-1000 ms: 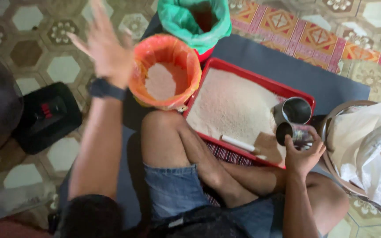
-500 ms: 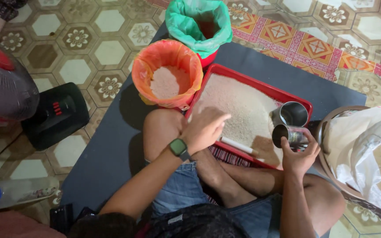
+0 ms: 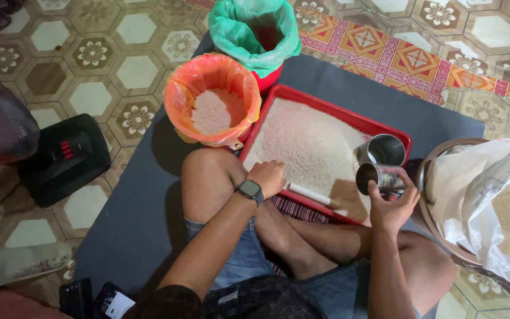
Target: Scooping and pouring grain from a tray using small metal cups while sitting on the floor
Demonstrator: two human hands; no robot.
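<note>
A red tray (image 3: 326, 101) full of white rice lies on a dark mat in front of my crossed legs. My left hand (image 3: 267, 176), with a dark watch on the wrist, is closed at the tray's near edge, on the end of a white stick (image 3: 311, 194) lying in the rice. My right hand (image 3: 392, 207) holds a small steel cup (image 3: 372, 176) tilted over the tray's right corner. A second steel cup (image 3: 383, 150) stands upright in the tray just behind it.
An orange-lined bucket (image 3: 212, 99) with rice sits left of the tray, a green-lined red bucket (image 3: 257, 32) behind it. A white sack of rice in a basin (image 3: 491, 207) stands at right. A black fan base (image 3: 60, 159) is at left, a phone (image 3: 110, 301) near my left side.
My left hand came down from the air above the orange bucket to the tray's near edge and closed there. My right hand stayed by the steel cups.
</note>
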